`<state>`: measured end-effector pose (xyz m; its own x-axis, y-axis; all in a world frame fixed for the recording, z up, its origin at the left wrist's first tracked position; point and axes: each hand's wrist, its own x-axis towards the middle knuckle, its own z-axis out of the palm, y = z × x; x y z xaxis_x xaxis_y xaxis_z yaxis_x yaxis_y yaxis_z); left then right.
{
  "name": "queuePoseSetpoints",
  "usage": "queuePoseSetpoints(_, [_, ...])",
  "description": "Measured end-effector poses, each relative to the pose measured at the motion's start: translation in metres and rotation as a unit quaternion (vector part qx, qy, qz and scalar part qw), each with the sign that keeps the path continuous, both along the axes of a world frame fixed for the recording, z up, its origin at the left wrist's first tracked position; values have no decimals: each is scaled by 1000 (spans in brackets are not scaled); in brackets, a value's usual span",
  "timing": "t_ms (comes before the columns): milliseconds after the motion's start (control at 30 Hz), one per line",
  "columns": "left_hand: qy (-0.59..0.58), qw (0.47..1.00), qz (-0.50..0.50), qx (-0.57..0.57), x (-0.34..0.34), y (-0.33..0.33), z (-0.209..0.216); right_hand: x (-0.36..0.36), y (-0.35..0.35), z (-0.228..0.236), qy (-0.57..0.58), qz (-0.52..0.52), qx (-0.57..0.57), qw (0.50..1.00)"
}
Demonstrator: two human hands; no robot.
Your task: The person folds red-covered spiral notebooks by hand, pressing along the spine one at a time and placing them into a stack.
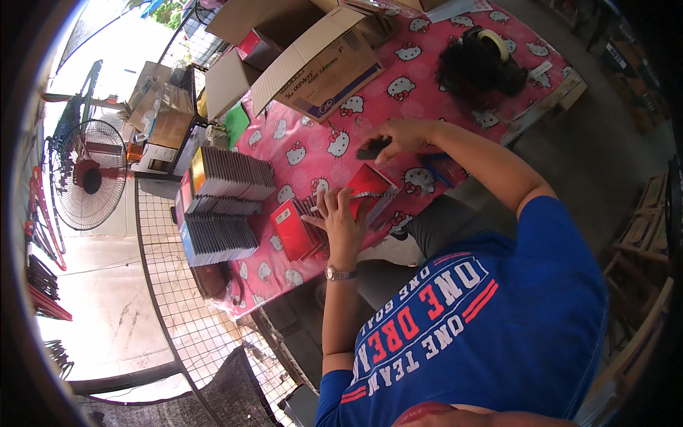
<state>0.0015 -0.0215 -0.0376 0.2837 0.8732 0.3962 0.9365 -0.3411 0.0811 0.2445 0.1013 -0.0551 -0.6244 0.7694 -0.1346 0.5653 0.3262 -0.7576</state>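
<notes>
I watch through one wide, head-worn fisheye, facing steeply down at the worktop (306, 171). It sits near enough that the shirt (484, 327) looms large across my lower right. The worktop's near edge tilts in my view, from its left corner low down to its right corner high up, with the left hand (343, 222) and right hand (402, 136) around the middle.

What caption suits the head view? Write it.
Left hand over red notebooks, right hand holding a dark object, at a pink-covered table.
</notes>
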Motion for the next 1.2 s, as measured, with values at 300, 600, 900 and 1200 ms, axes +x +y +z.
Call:
queuePoseSetpoints(300, [-98, 992, -79, -10, 6, 15, -3, -1, -6, 20, 423, 175, -417, 785])
queuePoseSetpoints(600, [-112, 991, -74, -16, 0, 22, -6, -12, -1, 29, 80, 181, -132, 971])
queuePoseSetpoints(900, [-129, 987, -92, -32, -11, 20, 0, -14, -13, 39, 392, 158, -411, 808])
queuePoseSetpoints(1200, [-254, 958, -49, -127, -39, 33, 0, -35, 8, 37, 139, 167, -156, 964])
